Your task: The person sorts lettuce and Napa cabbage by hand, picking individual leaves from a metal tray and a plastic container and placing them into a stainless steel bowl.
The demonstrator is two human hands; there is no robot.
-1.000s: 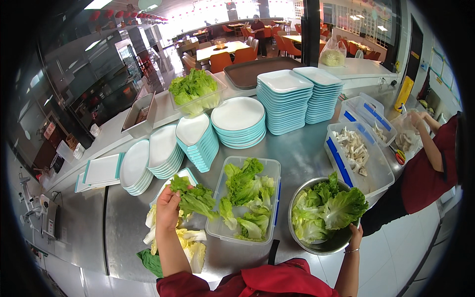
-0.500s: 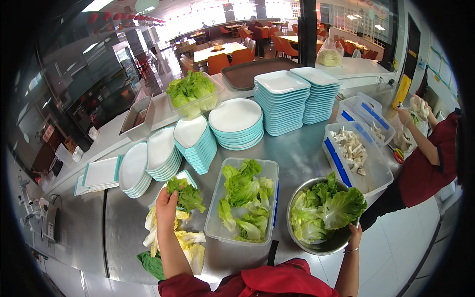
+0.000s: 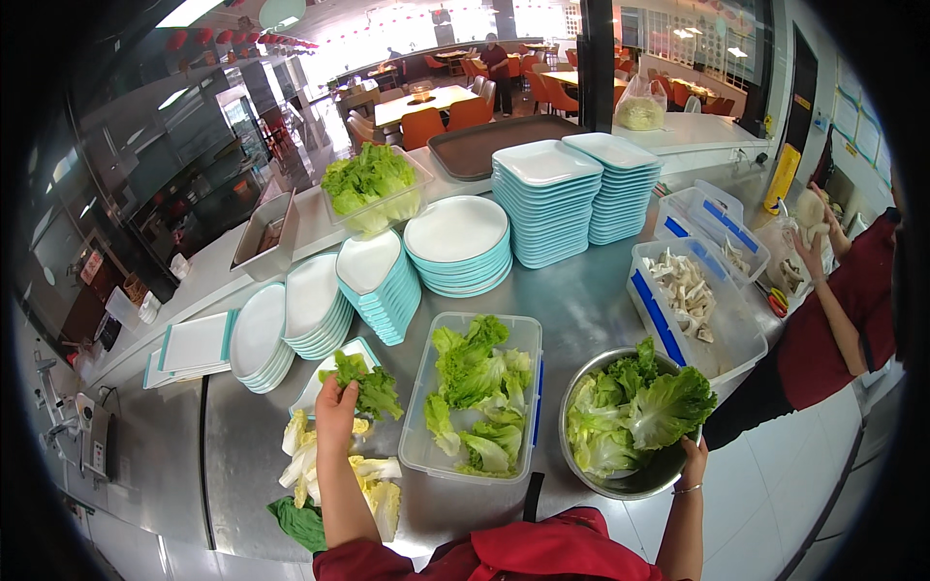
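1. While the left hand [image 3: 336, 407] pinches a frilly green lettuce leaf [image 3: 376, 389] between closed thumb and fingers, the right hand [image 3: 692, 460] grips the near-right rim of a round stainless-steel bowl [image 3: 630, 494]; some of its fingers are hidden by the bowl.
2. Position of the held leaf: above the left part of the brushed-steel counter [image 3: 581, 300], in front of a white plate with a turquoise edge [image 3: 308, 395]. Whether leaf and plate touch cannot be told.
3. Obstacle between the hands: a clear rectangular plastic tub [image 3: 423, 382] holding torn green lettuce pieces [image 3: 475, 368], standing between the leaf and the bowl.
4. Bowl contents: large, loose lettuce leaves [image 3: 644, 416], one reaching over the right rim.
5. Beneath and beside the left forearm: pale yellow-and-white cabbage leaves [image 3: 383, 499] and a dark green leaf [image 3: 298, 523].
6. Beyond the tub: a stack of round white-and-turquoise plates [image 3: 457, 232] and a tall stack of square white-and-turquoise plates [image 3: 547, 203], which bar the way to a brown tray [image 3: 484, 145].
7. Right margin: a blue-clipped clear container [image 3: 727, 353] of pale mushrooms [image 3: 678, 290], near a co-worker in a dark red top [image 3: 838, 315].
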